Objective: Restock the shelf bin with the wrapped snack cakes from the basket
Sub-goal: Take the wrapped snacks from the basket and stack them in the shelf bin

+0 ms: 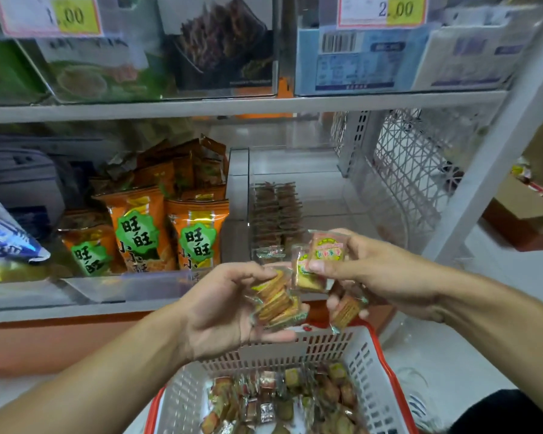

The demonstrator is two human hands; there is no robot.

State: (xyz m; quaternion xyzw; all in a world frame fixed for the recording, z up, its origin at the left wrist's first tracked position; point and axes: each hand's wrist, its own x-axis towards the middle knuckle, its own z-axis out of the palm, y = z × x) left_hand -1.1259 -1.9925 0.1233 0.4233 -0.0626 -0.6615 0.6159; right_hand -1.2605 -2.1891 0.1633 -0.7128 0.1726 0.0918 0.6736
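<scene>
Clear crinkly film wraps the small square golden snack cakes [278, 300]: a fanned stack of them lies in the left hand [223, 311], its grip curled round them. The right hand [367, 270] pinches two more between thumb and fingertips, labels facing up, with another tucked under its lower fingers. Both hands hover just above the white slotted plastic basket with the red rim [362, 358], where many more wrapped cakes lie loose.

The clear plastic shelf bin [311, 189] sits straight ahead and slightly above the hands, open at the top, with two neat brown rows of cakes standing on edge against its left wall. The right hand is nearer its mouth, so it probably goes first, cakes turned on edge to match the rows. The bin's low clear front lip lies between hands and rows. Orange snack bags with green labels [198, 236] fill the neighbouring bin to the left; a white lattice shelf panel [411, 170] closes off the right.
</scene>
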